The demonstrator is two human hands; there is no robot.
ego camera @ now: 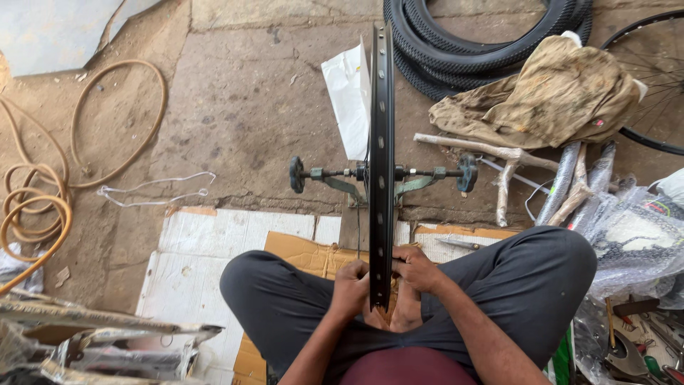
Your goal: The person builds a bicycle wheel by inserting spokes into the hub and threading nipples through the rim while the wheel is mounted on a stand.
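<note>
The wheel rim hid the fingertips of both hands (left, right); the spoked wheel ran off frame.

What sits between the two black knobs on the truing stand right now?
In the head view, the black wheel rim stands edge-on between the left knob and right knob, on the axle.

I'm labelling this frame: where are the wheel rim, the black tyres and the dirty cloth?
wheel rim point(382, 142), head view, outer band.
black tyres point(470, 43), head view, tread.
dirty cloth point(563, 93), head view, middle folds.
</note>
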